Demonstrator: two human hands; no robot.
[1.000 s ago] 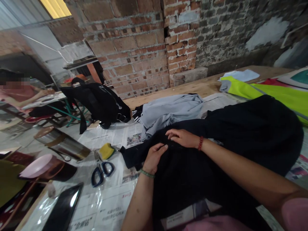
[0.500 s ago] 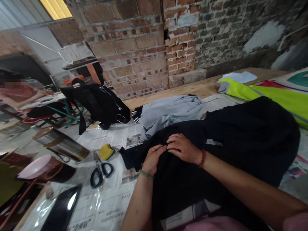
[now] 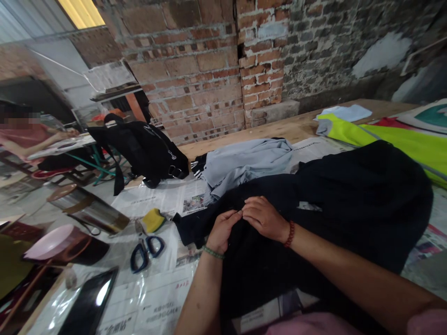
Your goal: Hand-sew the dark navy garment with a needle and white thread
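Note:
A dark navy garment (image 3: 363, 186) lies spread in front of me, with both hands over its left part. My left hand (image 3: 223, 230), with a green bead bracelet, pinches a bit of its cloth between thumb and fingers. My right hand (image 3: 265, 217), wearing a red bead bracelet, is closed with its fingertips meeting my left thumb tip. Whatever lies between those right fingertips is too small to make out. Left of the garment are scissors (image 3: 153, 246) with blue handles and a yellow sponge-like piece (image 3: 153, 220).
Newspaper (image 3: 157, 298) under clear plastic covers the table. A phone (image 3: 89, 302), a pink bowl (image 3: 52, 242), and a steel flask (image 3: 89, 209) stand left. Behind are a black backpack (image 3: 146, 149), grey clothing (image 3: 247, 160), a yellow-green garment (image 3: 398, 139). A person (image 3: 31, 139) sits far left.
My right hand has turned slightly and its fingers have curled in closer to my left thumb. The left hand and the garment stay nearly as they were.

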